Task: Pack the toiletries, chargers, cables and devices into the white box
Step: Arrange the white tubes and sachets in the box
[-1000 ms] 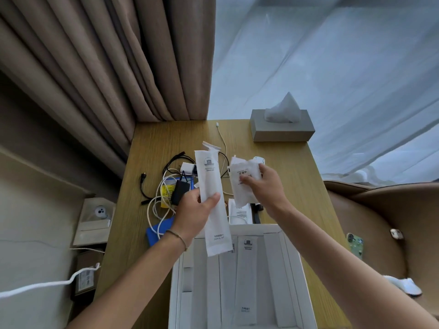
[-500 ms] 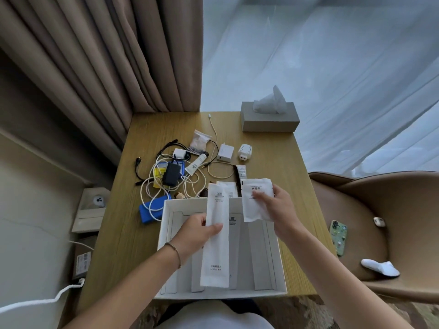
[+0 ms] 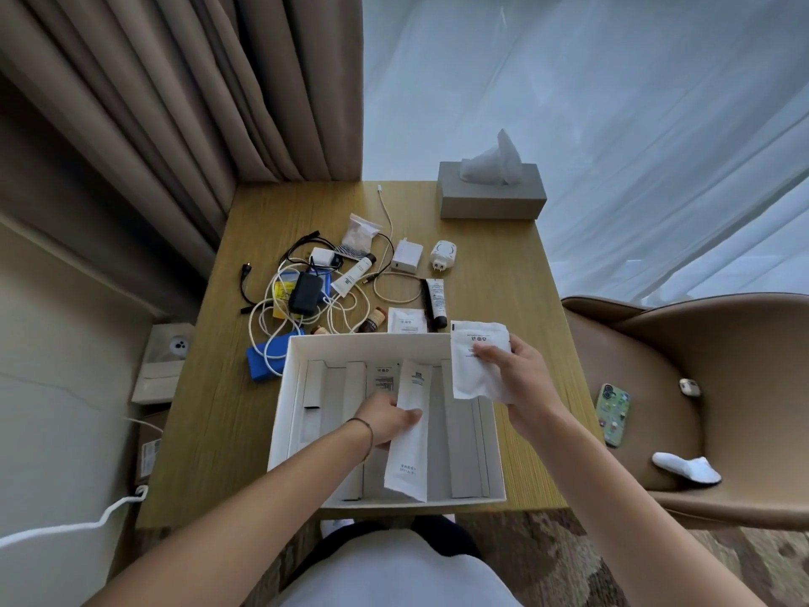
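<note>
The white box [image 3: 286, 389] sits open at the near edge of the wooden table [image 3: 210, 414], with several flat white packets lying in it. My left hand [image 3: 385, 420] holds a long white sachet [image 3: 409, 435] low over the box's middle. My right hand [image 3: 516, 378] grips a square white pouch [image 3: 475, 365] above the box's far right corner. Behind the box lie tangled white cables [image 3: 280, 317], a black charger [image 3: 305, 292], a white charger cube [image 3: 407, 256], a white plug adapter [image 3: 443, 255], two tubes [image 3: 352, 278] [image 3: 436, 302], a blue device [image 3: 265, 365] and a small white sachet [image 3: 407, 321].
A grey tissue box [image 3: 492, 197] stands at the table's far right corner. Brown curtains hang behind on the left, sheer white ones on the right. A tan chair [image 3: 700, 387] at the right carries a phone [image 3: 613, 414], an earbud case [image 3: 688, 386] and a white slipper [image 3: 687, 468].
Both hands came down and toward me from above the clutter. The long sachet has dropped lower into the box; the square pouch now hovers over its far right corner.
</note>
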The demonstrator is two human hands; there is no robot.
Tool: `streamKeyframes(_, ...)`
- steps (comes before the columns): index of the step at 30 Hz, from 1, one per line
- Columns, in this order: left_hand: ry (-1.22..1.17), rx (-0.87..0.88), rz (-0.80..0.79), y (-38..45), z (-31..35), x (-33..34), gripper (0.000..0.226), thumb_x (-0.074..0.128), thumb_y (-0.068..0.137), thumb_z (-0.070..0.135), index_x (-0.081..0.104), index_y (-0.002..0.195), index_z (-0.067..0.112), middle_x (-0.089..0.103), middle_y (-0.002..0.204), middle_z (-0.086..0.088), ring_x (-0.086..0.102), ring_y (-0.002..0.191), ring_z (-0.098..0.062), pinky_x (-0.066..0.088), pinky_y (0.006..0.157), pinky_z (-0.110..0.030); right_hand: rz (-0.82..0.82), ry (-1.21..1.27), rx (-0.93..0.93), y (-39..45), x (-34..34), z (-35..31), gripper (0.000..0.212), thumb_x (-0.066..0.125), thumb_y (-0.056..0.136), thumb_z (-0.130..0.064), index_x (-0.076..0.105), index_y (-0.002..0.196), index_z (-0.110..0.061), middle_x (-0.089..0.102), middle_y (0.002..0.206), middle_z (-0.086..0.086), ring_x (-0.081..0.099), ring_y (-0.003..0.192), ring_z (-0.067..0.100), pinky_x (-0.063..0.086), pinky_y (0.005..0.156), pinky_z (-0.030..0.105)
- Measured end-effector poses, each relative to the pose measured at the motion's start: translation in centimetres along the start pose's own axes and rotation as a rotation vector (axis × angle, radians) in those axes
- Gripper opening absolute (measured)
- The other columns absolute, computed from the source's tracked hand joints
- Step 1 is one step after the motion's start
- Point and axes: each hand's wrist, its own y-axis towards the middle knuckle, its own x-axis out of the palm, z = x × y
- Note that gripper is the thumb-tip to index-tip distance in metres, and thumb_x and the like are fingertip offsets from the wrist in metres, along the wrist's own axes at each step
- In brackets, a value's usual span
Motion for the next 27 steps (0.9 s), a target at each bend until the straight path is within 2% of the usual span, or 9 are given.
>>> streamKeyframes(5,0.068,-0.031,0.039,2.1,-0.6,2.3,0.03,0.064,0.095,0.021,0.057,0.119,0.004,0.067,0.116,-0.016,0.068,0.103,-0.031,0.06,0.086,-0.044,0.003,-0.007,0.007,-0.7,-0.7,0.5,0.024,0.07,0.09,-0.008,0.07,0.114,-0.011,0.077,0.107,0.009,0.073,0.093,0.024,0.058,0.073,0.036)
streamKeyframes(9,0.174,-0.013,0.054,3.5,-0.8,3.5,0.027,0.063,0.093,0.017,0.06,0.117,0.004,0.066,0.116,-0.015,0.065,0.105,-0.03,0.057,0.092,-0.042,-0.015,-0.056,0.01,-1.1,-1.4,0.9,0.022,0.068,0.09,-0.011,0.071,0.111,-0.017,0.078,0.104,0.005,0.074,0.094,0.023,0.06,0.078,0.039)
streamKeyframes(11,0.229,-0.005,0.067,4.0,-0.9,3.8,0.026,0.064,0.092,0.018,0.061,0.114,0.005,0.066,0.113,-0.012,0.065,0.101,-0.027,0.057,0.09,-0.039,-0.016,-0.083,0.028,-1.4,-1.7,1.0,0.024,0.065,0.09,-0.009,0.071,0.111,-0.02,0.078,0.104,0.003,0.074,0.095,0.023,0.059,0.078,0.039)
streamKeyframes(14,0.324,0.011,0.094,4.4,-1.2,3.8,0.017,0.069,0.089,0.022,0.064,0.099,0.009,0.067,0.102,-0.008,0.065,0.091,-0.023,0.059,0.084,-0.036,-0.032,-0.119,0.058,-1.9,-1.8,1.2,0.029,0.06,0.089,-0.006,0.07,0.112,-0.021,0.078,0.104,0.001,0.072,0.095,0.023,0.056,0.073,0.036)
streamKeyframes(18,0.487,0.044,0.156,4.3,-1.5,3.7,0.029,0.075,0.083,0.037,0.069,0.09,0.009,0.071,0.086,-0.005,0.069,0.08,-0.023,0.059,0.071,-0.033,-0.042,-0.19,0.091,-2.3,-1.1,1.5,0.029,0.058,0.091,-0.005,0.07,0.112,-0.021,0.078,0.107,0.002,0.071,0.103,0.026,0.057,0.087,0.047)
streamKeyframes(21,0.558,0.084,0.158,3.8,-1.4,3.6,0.028,0.073,0.084,0.04,0.067,0.085,0.013,0.068,0.08,-0.003,0.068,0.077,-0.022,0.05,0.058,-0.027,-0.039,-0.235,0.082,-2.4,-0.5,1.6,0.023,0.061,0.093,-0.006,0.072,0.108,-0.02,0.078,0.105,0.001,0.072,0.101,0.025,0.057,0.091,0.048)
streamKeyframes(23,0.541,0.093,0.099,3.3,-1.2,3.3,0.027,0.068,0.088,0.038,0.069,0.089,0.011,0.072,0.084,-0.005,0.07,0.079,-0.025,0.058,0.067,-0.032,-0.041,-0.261,0.062,-2.4,-0.1,1.6,0.019,0.065,0.093,-0.008,0.072,0.108,-0.018,0.079,0.103,0.0,0.074,0.099,0.023,0.06,0.089,0.046)
streamKeyframes(25,0.531,0.098,0.045,2.4,-1.1,2.5,0.03,0.061,0.093,0.034,0.072,0.084,0.008,0.074,0.081,-0.008,0.073,0.077,-0.028,0.061,0.075,-0.036,-0.043,-0.288,0.036,-2.3,0.4,1.5,0.02,0.069,0.092,-0.009,0.073,0.11,-0.015,0.079,0.103,0.001,0.075,0.096,0.021,0.061,0.085,0.043)
streamKeyframes(27,0.554,0.143,0.05,1.3,-1.2,1.0,0.03,0.055,0.093,0.028,0.071,0.077,0.008,0.073,0.077,-0.007,0.072,0.079,-0.029,0.059,0.072,-0.033,-0.044,-0.309,0.025,-2.2,1.2,1.6,0.022,0.072,0.09,-0.009,0.072,0.111,-0.012,0.078,0.103,0.003,0.076,0.093,0.021,0.062,0.081,0.041)
